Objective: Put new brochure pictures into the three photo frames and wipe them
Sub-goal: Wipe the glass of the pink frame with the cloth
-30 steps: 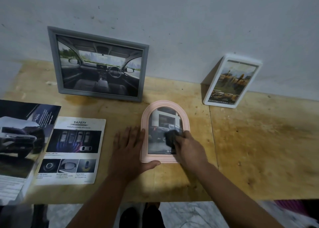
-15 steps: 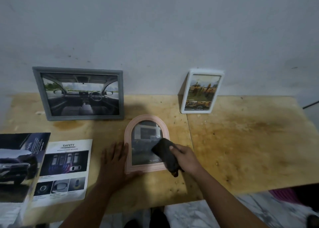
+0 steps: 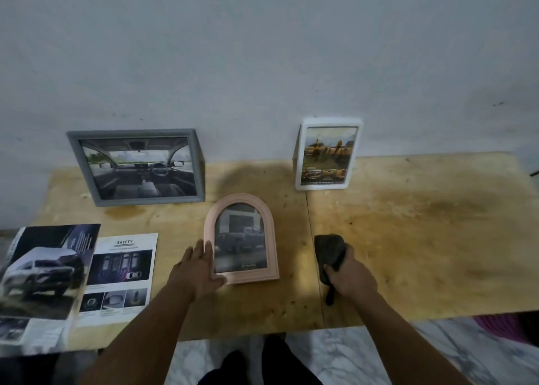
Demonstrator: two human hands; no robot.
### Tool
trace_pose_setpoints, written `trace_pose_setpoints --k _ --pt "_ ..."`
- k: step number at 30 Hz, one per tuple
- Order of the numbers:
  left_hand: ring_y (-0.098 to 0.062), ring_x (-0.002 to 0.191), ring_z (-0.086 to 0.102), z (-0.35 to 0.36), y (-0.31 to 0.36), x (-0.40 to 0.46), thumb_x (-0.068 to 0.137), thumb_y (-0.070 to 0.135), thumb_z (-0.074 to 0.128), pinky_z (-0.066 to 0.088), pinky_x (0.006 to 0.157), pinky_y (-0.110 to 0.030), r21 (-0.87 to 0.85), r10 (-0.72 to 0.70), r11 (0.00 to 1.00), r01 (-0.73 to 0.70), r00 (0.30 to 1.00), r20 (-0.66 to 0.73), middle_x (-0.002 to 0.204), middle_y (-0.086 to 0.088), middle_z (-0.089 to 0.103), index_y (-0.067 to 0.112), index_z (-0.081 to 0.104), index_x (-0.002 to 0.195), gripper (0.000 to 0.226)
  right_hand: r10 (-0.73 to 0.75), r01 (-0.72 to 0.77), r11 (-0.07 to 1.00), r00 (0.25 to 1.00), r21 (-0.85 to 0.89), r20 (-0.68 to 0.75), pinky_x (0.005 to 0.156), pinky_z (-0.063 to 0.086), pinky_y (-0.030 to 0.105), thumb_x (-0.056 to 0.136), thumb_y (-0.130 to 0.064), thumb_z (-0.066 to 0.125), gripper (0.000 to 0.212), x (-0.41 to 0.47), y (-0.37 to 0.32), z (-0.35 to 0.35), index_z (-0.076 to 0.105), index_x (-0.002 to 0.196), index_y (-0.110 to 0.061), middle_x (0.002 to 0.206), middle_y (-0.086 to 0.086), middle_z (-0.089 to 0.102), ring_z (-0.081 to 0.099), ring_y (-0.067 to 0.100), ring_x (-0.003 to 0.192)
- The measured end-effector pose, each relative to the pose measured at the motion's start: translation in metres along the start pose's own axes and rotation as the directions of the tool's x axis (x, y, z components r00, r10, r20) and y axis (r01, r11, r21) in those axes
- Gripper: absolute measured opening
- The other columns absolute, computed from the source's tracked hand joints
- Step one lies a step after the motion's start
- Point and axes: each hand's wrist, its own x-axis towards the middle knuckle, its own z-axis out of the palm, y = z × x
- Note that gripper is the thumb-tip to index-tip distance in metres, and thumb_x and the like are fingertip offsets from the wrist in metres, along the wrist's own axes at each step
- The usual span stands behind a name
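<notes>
L hand on pink frame; R hand grips cloth.

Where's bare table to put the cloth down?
Widest bare patch: right of the right hand gripping the dark cloth, below the white frame. Narrow strip between pink frame and cloth. Crowded left: brochure, safety sheet, grey frame.
</notes>
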Motion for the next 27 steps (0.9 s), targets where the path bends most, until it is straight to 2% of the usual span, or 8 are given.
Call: trace_pose_setpoints --k 3,5,8,11,13,16,20,27 --pt "-0.036 0.157 0.012 0.002 0.006 -0.006 0.091 0.072 0.052 0.031 0.121 -0.051 -0.084 -0.02 0.996 0.015 0.998 -0.063 0.172 -0.008 0.002 0.02 -0.003 0.164 0.105 0.065 -0.076 0.985 0.995 -0.157 -0.077 0.084 0.05 0.048 0.074 -0.074 0.065 0.106 -0.009 -0.004 -0.012 0.007 0.152 -0.029 0.13 0.011 0.052 0.056 0.036 0.117" --pt "-0.035 0.15 0.027 0.001 0.008 -0.009 0.091 0.071 0.054 0.04 0.115 -0.048 -0.188 -0.048 0.982 0.021 0.989 -0.14 0.169 -0.007 0.017 0.021 0.006 0.163 0.1 0.003 -0.025 0.985 0.992 -0.169 -0.13 0.096 0.047 0.053 0.082 -0.068 0.063 0.102 -0.01 -0.015 -0.019 0.005 0.156 -0.03 0.143 0.013 0.04 0.044 0.039 0.131" --pt "-0.035 0.135 0.048 -0.003 0.009 -0.001 0.09 0.067 0.06 0.049 0.107 -0.045 -0.397 -0.156 0.915 0.074 0.971 -0.179 0.155 -0.012 0.037 0.018 0.026 0.155 0.088 -0.139 0.157 0.973 0.984 0.172 -0.111 0.1 0.053 0.046 0.091 -0.056 0.064 0.079 0.0 -0.047 -0.012 0.029 0.156 -0.029 0.138 0.005 0.054 0.056 0.027 0.124" --pt "-0.036 0.119 0.057 -0.007 0.013 0.012 0.092 0.054 0.066 0.05 0.102 -0.042 -0.575 -0.255 0.81 0.113 0.951 -0.172 0.141 -0.014 0.042 0.017 0.046 0.132 0.059 -0.154 0.062 0.882 0.975 0.467 0.161 0.104 0.052 0.045 0.096 -0.035 0.068 0.069 0.011 -0.094 0.006 0.037 0.156 -0.021 0.143 0.007 0.057 0.058 0.026 0.125" --pt "-0.038 0.118 0.056 -0.007 0.014 0.02 0.094 0.046 0.066 0.046 0.104 -0.041 -0.646 -0.306 0.749 0.146 0.941 -0.141 0.14 -0.017 0.039 0.013 0.054 0.127 0.048 -0.165 0.03 0.878 0.956 0.478 0.244 0.106 0.049 0.042 0.096 -0.033 0.068 0.071 0.013 -0.119 0.024 0.034 0.156 -0.017 0.151 0.009 0.05 0.052 0.029 0.134" --pt "-0.036 0.105 0.059 -0.004 0.013 0.028 0.091 0.046 0.064 0.052 0.098 -0.044 -0.725 -0.333 0.674 0.142 0.935 -0.126 0.128 -0.016 0.048 0.015 0.065 0.12 0.042 -0.219 0.146 0.92 0.961 0.364 0.169 0.098 0.053 0.037 0.092 -0.04 0.07 0.057 0.012 -0.139 0.041 0.053 0.143 -0.021 0.135 0.001 0.063 0.061 0.024 0.122" --pt "-0.025 0.091 0.066 0.001 0.008 0.049 0.075 0.063 0.057 0.061 0.081 -0.049 -0.808 -0.333 0.585 0.063 0.928 -0.169 0.109 -0.007 0.064 0.029 0.065 0.117 0.054 -0.32 0.213 0.827 0.939 0.52 0.125 0.077 0.057 0.022 0.093 -0.027 0.072 0.035 0.012 -0.145 0.033 0.061 0.126 -0.03 0.113 -0.007 0.069 0.068 0.019 0.109" --pt "-0.026 0.096 0.058 -0.09 0.05 0.049 0.081 0.04 0.057 0.055 0.089 -0.045 -0.813 -0.301 0.559 -0.161 0.874 -0.381 0.112 -0.003 0.055 0.029 0.059 0.12 0.041 -0.41 0.472 0.71 0.88 0.522 -0.238 0.087 0.058 0.03 0.095 -0.032 0.07 0.031 0.023 -0.18 -0.023 0.055 0.116 -0.048 0.107 -0.018 0.063 0.063 0.004 0.1"
